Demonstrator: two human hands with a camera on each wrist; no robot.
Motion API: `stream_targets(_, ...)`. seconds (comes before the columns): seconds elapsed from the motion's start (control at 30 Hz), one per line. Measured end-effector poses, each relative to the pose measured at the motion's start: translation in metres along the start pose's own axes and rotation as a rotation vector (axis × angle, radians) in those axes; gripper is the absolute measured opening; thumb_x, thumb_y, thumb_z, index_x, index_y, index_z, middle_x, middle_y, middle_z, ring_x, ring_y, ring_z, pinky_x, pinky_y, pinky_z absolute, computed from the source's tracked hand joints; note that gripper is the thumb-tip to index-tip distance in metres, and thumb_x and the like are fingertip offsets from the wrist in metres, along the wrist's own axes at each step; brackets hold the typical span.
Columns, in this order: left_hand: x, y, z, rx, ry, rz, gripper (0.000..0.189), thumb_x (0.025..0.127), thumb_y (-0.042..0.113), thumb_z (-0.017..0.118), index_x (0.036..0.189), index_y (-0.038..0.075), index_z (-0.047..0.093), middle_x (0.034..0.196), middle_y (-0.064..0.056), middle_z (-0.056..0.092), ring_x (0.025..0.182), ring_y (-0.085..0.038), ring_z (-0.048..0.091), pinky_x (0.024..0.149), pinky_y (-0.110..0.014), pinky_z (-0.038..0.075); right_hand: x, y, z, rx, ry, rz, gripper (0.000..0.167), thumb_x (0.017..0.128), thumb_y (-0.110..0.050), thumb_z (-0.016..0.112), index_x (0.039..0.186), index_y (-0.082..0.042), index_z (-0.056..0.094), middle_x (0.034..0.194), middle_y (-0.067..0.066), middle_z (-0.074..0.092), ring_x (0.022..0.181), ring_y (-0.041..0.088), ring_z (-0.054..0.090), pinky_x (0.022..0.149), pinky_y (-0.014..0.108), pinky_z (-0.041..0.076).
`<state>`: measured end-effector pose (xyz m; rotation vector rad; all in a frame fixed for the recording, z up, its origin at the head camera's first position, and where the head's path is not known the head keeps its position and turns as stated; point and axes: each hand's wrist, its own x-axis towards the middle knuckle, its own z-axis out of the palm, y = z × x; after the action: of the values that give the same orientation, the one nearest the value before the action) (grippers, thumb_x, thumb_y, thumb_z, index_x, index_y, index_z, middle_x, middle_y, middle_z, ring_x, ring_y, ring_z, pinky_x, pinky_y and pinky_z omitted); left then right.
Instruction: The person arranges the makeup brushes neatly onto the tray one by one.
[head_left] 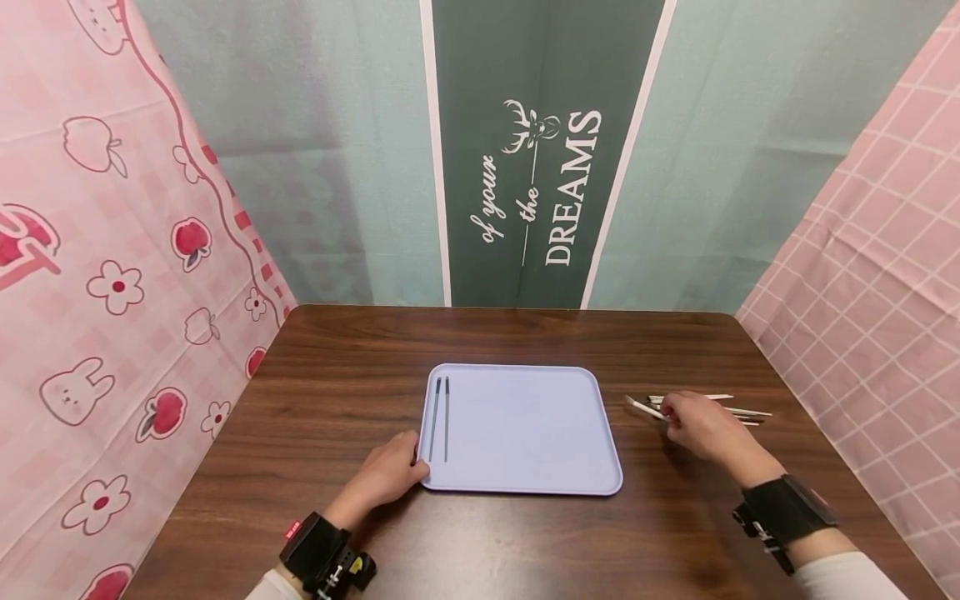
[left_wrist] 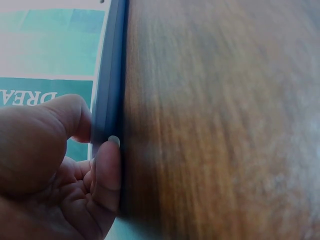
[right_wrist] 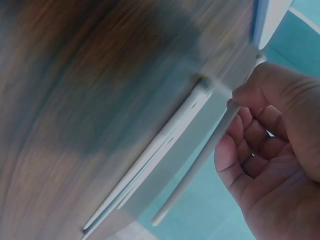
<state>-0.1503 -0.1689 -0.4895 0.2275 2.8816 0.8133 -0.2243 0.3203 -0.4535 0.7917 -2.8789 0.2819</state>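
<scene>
My left hand [head_left: 386, 471] grips the near left corner of a pale lilac tray [head_left: 525, 429]; in the left wrist view its thumb and fingers curl at the tray's edge [left_wrist: 107, 75]. Two slim dark-grey paintbrushes [head_left: 447, 425] lie side by side along the tray's left side, dark tips away from me. Right of the tray, my right hand [head_left: 705, 429] pinches a white-handled paintbrush [head_left: 647, 407]. Its pale handle [right_wrist: 192, 172] slants away from the fingers in the right wrist view. Several more thin brushes [head_left: 746, 412] lie on the table beneath that hand, partly hidden by it.
The dark brown wooden table [head_left: 360, 358] bears the tray and brushes. A green curtain with white lettering [head_left: 573, 187] hangs behind it. Pink patterned cloth [head_left: 150, 333] stands at the left and a pink checked cloth [head_left: 870, 292] at the right.
</scene>
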Motion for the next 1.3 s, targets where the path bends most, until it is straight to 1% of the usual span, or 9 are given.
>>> stream_targets(0.27,-0.001,0.001,-0.001,-0.007,-0.003,0.001,0.016,0.083,0.014,0.066,0.092,0.006,0.055,0.082,-0.003,0.047,0.071,-0.019,0.045,0.064,-0.037,0.04,0.013,-0.018,0.0,0.015,-0.025,0.02,0.018,0.071,0.0,0.072,0.085,-0.007,0.065,0.075,-0.004,0.055,0.069,0.013,0.052,0.062,0.037,0.046)
stream_targets(0.53,-0.001,0.001,-0.001,0.0,-0.003,-0.005,0.018,0.083,0.014,0.066,0.094,0.005,0.055,0.083,-0.003,0.048,0.072,-0.019,0.046,0.065,-0.037,0.041,0.025,-0.032,0.0,0.002,-0.036,0.045,0.016,0.072,-0.003,0.072,0.083,-0.009,0.063,0.073,-0.004,0.053,0.066,0.013,0.049,0.059,0.035,0.043)
stream_targets(0.73,-0.001,0.002,-0.001,0.004,-0.001,-0.002,0.018,0.083,0.014,0.066,0.094,0.005,0.056,0.083,-0.003,0.048,0.072,-0.019,0.046,0.065,-0.037,0.041,0.033,-0.044,0.002,0.01,-0.084,0.084,0.015,0.075,-0.004,0.071,0.081,-0.01,0.059,0.072,-0.002,0.049,0.063,0.015,0.045,0.056,0.034,0.039)
stream_targets(0.87,0.0,0.002,-0.001,0.001,-0.004,-0.01,0.018,0.083,0.014,0.066,0.095,0.005,0.056,0.084,-0.003,0.048,0.072,-0.019,0.046,0.065,-0.037,0.041,0.039,-0.052,0.005,0.052,-0.142,0.127,0.015,0.077,-0.002,0.069,0.08,-0.009,0.055,0.072,0.0,0.046,0.063,0.016,0.044,0.056,0.033,0.035)
stream_targets(1.0,-0.001,0.002,-0.002,-0.005,-0.009,-0.015,0.018,0.084,0.014,0.066,0.096,0.005,0.056,0.084,-0.003,0.048,0.073,-0.019,0.046,0.065,-0.037,0.041,0.045,-0.058,0.008,0.085,-0.194,0.184,0.012,0.081,-0.003,0.067,0.082,-0.007,0.056,0.072,0.002,0.047,0.063,0.017,0.046,0.056,0.032,0.037)
stream_targets(1.17,-0.002,0.003,-0.003,-0.008,-0.008,-0.014,0.018,0.084,0.013,0.067,0.096,0.005,0.056,0.084,-0.003,0.048,0.072,-0.019,0.046,0.065,-0.037,0.041,0.053,-0.068,0.012,0.126,-0.198,0.219,0.007,0.081,-0.005,0.067,0.083,-0.005,0.06,0.07,0.001,0.051,0.061,0.017,0.049,0.055,0.032,0.039)
stream_targets(1.3,-0.002,0.003,-0.002,-0.002,-0.006,-0.008,0.018,0.084,0.014,0.067,0.095,0.006,0.056,0.084,-0.003,0.048,0.073,-0.019,0.046,0.065,-0.037,0.041,0.057,-0.077,0.013,0.161,-0.206,0.251,0.008,0.082,-0.006,0.068,0.087,-0.001,0.063,0.072,0.002,0.055,0.062,0.017,0.053,0.056,0.032,0.044)
